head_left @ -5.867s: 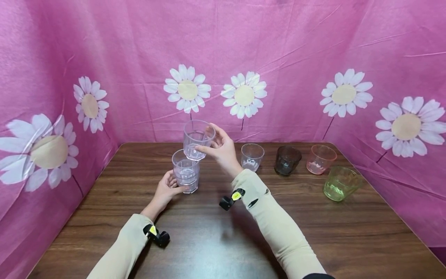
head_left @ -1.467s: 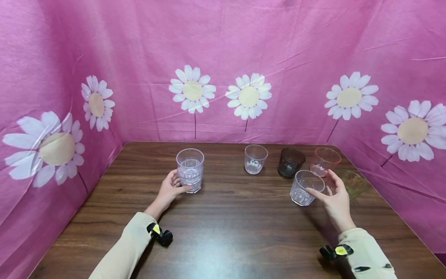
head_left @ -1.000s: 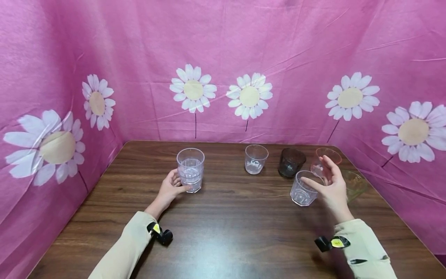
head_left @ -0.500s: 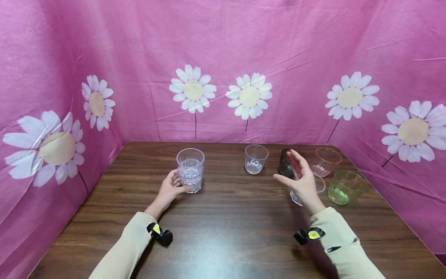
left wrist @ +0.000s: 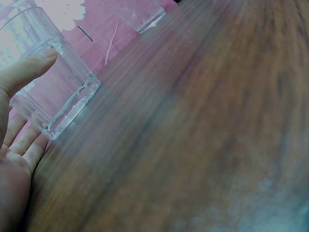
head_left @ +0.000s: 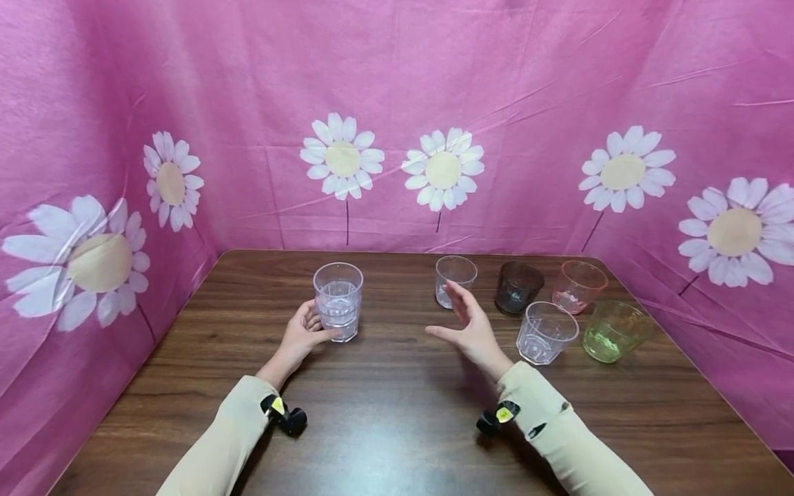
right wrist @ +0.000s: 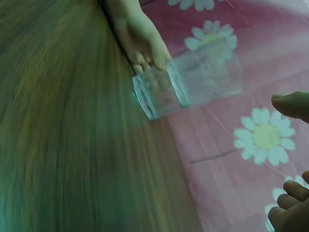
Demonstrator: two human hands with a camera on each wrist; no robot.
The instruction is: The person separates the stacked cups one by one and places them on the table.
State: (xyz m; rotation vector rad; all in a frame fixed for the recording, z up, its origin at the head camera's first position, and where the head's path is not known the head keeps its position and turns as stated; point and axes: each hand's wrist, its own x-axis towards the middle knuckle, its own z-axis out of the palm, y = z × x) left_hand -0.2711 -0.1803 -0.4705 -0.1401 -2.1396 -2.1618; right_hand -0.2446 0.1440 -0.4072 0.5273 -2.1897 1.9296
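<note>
On the wooden counter [head_left: 397, 413], the left grip [head_left: 300, 337] curls around the base of the stacked clear glasses [head_left: 338, 301] at 11 o'clock, while the right grip [head_left: 469, 328], spread and empty, hovers at 1 o'clock before a small clear glass [head_left: 455, 279].

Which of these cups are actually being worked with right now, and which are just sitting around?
In use:
- stacked clear cups, held by the left hand
- right hand, open, holding nothing, in the air between the stack and the other cups

Sitting about:
- faceted clear cup
- small clear cup
- dark cup
- pink cup
- green cup
- table
</note>
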